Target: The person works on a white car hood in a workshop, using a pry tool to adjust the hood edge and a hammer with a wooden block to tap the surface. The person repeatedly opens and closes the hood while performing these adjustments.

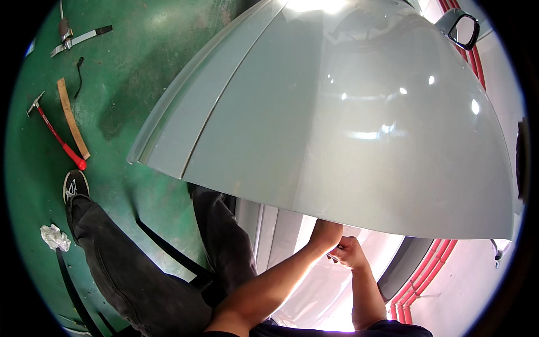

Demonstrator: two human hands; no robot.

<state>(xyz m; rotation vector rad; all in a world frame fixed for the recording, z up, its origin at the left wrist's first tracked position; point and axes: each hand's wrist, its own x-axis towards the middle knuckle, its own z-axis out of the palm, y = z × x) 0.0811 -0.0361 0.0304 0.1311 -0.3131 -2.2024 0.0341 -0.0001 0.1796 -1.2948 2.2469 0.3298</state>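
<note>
A large silver-grey car body panel point(404, 168) fills the upper middle and right, with a side mirror point(465, 29) at its top right. My left hand point(327, 235) reaches up behind the panel's lower edge, its fingers hidden. Just right of it, below that edge, my right hand point(349, 253) is curled with fingers closed around something small and dark that I cannot make out. Pale body surfaces point(297, 275) show behind my forearms.
On the green floor point(129, 67) lie a red-handled hammer point(59, 135), a wooden strip point(73, 118), a metal tool point(78, 38) and crumpled white paper point(55, 237). My legs point(123, 269) and black stand bars point(168, 247) occupy the lower left. Red pipes point(426, 275) run along the right.
</note>
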